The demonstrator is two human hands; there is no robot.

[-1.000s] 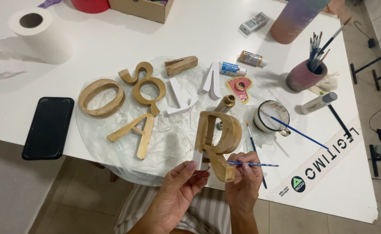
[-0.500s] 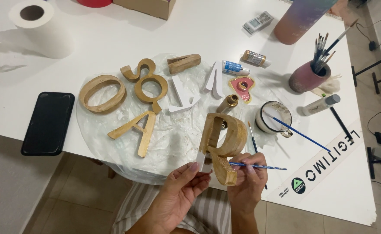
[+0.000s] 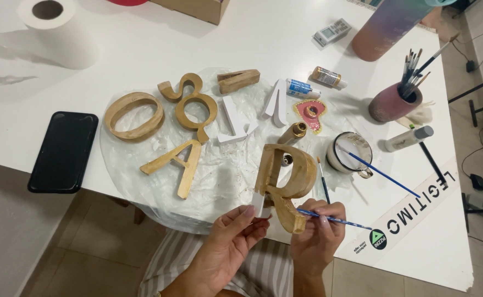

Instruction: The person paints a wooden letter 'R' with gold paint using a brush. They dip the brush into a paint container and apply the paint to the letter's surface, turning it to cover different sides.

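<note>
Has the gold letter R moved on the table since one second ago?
No. The gold letter R keeps its place beside the white mug; left hand and right hand hold it as before. Only the camera shifted.

Letter R (image 3: 285, 181) sits between both hands, left hand (image 3: 233, 236) at its foot, right hand (image 3: 318, 236) beside it with brush (image 3: 332, 219). Other letters (image 3: 183, 110) lie on plastic sheet (image 3: 219, 176) beyond and left. Phone (image 3: 64, 151) far left on surface (image 3: 142, 44). Mug (image 3: 351, 154), brush pot (image 3: 391, 103) beyond right hand.
</note>
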